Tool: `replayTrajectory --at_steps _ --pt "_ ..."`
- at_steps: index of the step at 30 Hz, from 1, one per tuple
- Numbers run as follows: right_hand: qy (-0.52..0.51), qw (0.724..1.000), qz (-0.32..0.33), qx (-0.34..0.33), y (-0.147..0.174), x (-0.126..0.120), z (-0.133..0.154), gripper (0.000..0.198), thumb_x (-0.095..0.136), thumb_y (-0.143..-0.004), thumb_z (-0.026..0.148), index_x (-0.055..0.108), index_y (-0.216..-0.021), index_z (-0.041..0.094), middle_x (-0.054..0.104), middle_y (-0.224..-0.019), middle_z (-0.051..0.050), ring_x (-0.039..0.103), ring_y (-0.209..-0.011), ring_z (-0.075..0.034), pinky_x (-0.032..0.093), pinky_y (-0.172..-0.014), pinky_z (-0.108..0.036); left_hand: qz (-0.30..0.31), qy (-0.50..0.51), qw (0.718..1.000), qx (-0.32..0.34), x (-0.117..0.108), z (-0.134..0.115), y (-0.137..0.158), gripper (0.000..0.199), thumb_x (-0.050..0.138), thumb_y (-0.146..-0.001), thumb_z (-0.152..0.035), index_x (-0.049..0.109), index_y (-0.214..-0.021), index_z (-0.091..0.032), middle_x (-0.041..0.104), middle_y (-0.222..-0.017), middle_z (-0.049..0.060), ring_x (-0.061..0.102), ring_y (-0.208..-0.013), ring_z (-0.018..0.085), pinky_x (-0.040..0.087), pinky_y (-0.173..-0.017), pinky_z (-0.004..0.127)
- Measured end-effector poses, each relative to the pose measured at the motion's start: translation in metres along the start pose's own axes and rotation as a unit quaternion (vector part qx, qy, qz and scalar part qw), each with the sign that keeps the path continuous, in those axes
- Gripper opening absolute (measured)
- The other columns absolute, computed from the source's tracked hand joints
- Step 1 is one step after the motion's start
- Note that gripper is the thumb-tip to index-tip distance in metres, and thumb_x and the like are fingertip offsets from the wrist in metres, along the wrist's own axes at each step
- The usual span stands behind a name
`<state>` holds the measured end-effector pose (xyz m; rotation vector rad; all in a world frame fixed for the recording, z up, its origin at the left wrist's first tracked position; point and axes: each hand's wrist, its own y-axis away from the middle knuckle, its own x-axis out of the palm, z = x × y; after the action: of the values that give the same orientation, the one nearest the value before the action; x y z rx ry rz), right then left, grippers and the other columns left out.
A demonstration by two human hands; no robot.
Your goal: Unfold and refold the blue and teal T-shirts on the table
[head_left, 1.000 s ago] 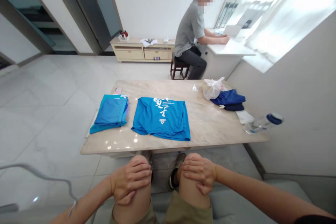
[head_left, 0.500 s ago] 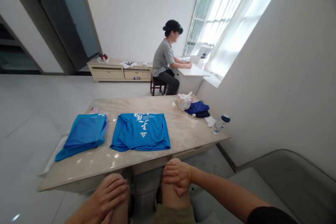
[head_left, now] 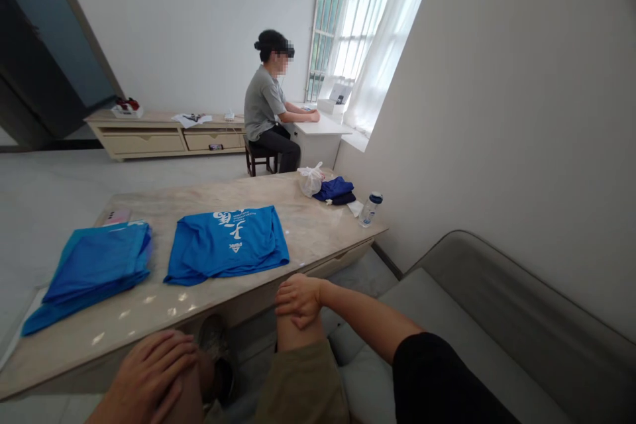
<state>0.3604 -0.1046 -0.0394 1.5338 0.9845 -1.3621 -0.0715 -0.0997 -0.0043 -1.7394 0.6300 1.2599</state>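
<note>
My left hand (head_left: pixel 158 371) rests on my left knee, its fingers laid over the kneecap. On the other knee lies my right hand (head_left: pixel 299 300), fingers spread across the top and thumb at the side. Neither hand holds anything. Beyond them on the marble-topped table (head_left: pixel 163 195) are two folded pieces of blue cloth. One is a blue shirt (head_left: pixel 213 255) with white lettering, nearest the middle. Further left lies the other folded blue garment (head_left: pixel 94 265), and a pink phone (head_left: pixel 118 216) sits just behind it.
At the table's far right are a white plastic bag (head_left: pixel 311 182), dark blue cloth (head_left: pixel 338 189) and a clear bottle (head_left: pixel 370 209). A grey sofa (head_left: pixel 447 318) is at my right. Past the table, a person (head_left: pixel 265 103) sits at a white desk (head_left: pixel 322 127) by the window.
The view has swung to the right, so the table and the seated person appear further left and more of the sofa shows. Both hands stay on the knees.
</note>
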Motion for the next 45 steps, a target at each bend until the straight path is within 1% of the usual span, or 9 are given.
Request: replayTrajectory --at_steps 5,7,11,15,23,29,34,38,45 --pt "-0.070 0.996 0.030 0.046 0.001 -0.017 0.009 0.039 0.060 -0.094 0.037 0.077 -0.123 0.018 0.077 -0.123 -0.011 0.068 -0.116 -0.024 0.048 -0.113 -0.036 0.135 0.040 0.984 -0.109 -0.011 -0.034 -0.041 0.035 0.051 -0.098 -0.028 0.085 -0.109 -0.030 0.085 -0.114 0.006 0.079 -0.102 0.028 0.059 -0.099 0.041" --pt "-0.132 0.979 0.063 0.139 -0.009 -0.027 0.013 0.031 0.065 -0.093 0.039 0.081 -0.112 0.020 0.080 -0.114 -0.010 0.071 -0.111 -0.025 0.052 -0.107 -0.035 0.155 0.069 0.974 -0.150 -0.012 -0.040 -0.066 0.035 0.050 -0.100 -0.029 0.084 -0.111 -0.030 0.084 -0.121 0.006 0.079 -0.108 0.027 0.059 -0.100 0.038" --pt "-0.201 0.899 0.075 0.381 -0.049 -0.050 -0.002 0.030 0.060 -0.101 0.041 0.083 -0.104 0.022 0.082 -0.102 -0.009 0.076 -0.096 -0.027 0.056 -0.088 -0.034 0.200 0.067 0.958 -0.194 -0.018 -0.033 -0.131 0.037 0.045 -0.109 -0.033 0.079 -0.124 -0.030 0.082 -0.128 0.007 0.078 -0.115 0.027 0.057 -0.096 0.036" --pt "-0.200 0.796 -0.005 0.572 -0.080 -0.057 -0.060 0.033 0.049 -0.109 0.034 0.078 -0.117 0.020 0.080 -0.120 -0.012 0.075 -0.112 -0.027 0.054 -0.095 -0.032 0.302 0.014 0.924 -0.233 -0.018 -0.008 -0.196 0.031 0.054 -0.109 -0.033 0.076 -0.130 -0.025 0.081 -0.126 0.012 0.077 -0.118 0.033 0.056 -0.092 0.038" --pt "-0.196 0.625 -0.006 0.755 -0.080 0.018 -0.158 0.058 0.053 -0.110 0.050 0.056 -0.144 0.004 0.061 -0.146 -0.031 0.061 -0.138 -0.040 0.055 -0.106 -0.045 0.427 0.000 0.862 -0.275 0.056 0.059 -0.220 0.023 0.065 -0.105 -0.034 0.075 -0.122 -0.021 0.078 -0.124 0.017 0.075 -0.118 0.039 0.055 -0.088 0.040" --pt "-0.261 0.607 0.040 0.750 -0.072 0.044 -0.175 0.077 0.070 -0.100 0.065 0.053 -0.144 0.004 0.070 -0.133 -0.030 0.071 -0.125 -0.038 0.056 -0.101 -0.041 0.394 0.025 0.883 -0.253 0.096 0.061 -0.255 0.028 0.071 -0.103 -0.031 0.069 -0.126 -0.015 0.073 -0.129 0.019 0.071 -0.122 0.036 0.055 -0.090 0.039" --pt "-0.384 0.625 -0.012 0.680 -0.058 0.058 -0.179 0.023 0.073 -0.101 0.038 0.073 -0.104 0.015 0.080 -0.108 -0.016 0.078 -0.105 -0.027 0.055 -0.087 -0.029 0.339 0.081 0.898 -0.270 0.133 0.032 -0.281 0.057 0.084 -0.094 -0.045 0.061 -0.135 -0.011 0.068 -0.134 0.021 0.067 -0.127 0.036 0.054 -0.099 0.039" --pt "-0.521 0.592 -0.094 0.608 -0.050 0.067 -0.175 0.020 0.069 -0.099 0.031 0.070 -0.086 0.017 0.075 -0.074 -0.005 0.074 -0.073 -0.019 0.052 -0.068 -0.023 0.308 0.087 0.895 -0.311 0.159 0.007 -0.293 0.077 0.086 -0.087 -0.061 0.061 -0.135 -0.008 0.066 -0.135 0.025 0.065 -0.129 0.040 0.054 -0.104 0.043" --pt "-0.493 0.543 -0.183 0.654 -0.023 0.078 -0.179 0.047 0.058 -0.103 0.052 0.069 -0.073 0.017 0.069 -0.065 -0.007 0.070 -0.069 -0.020 0.051 -0.066 -0.024 0.273 0.156 0.876 -0.366 0.178 -0.009 -0.310 0.034 0.063 -0.096 -0.012 0.069 -0.129 -0.005 0.074 -0.124 0.031 0.074 -0.121 0.042 0.057 -0.099 0.049"
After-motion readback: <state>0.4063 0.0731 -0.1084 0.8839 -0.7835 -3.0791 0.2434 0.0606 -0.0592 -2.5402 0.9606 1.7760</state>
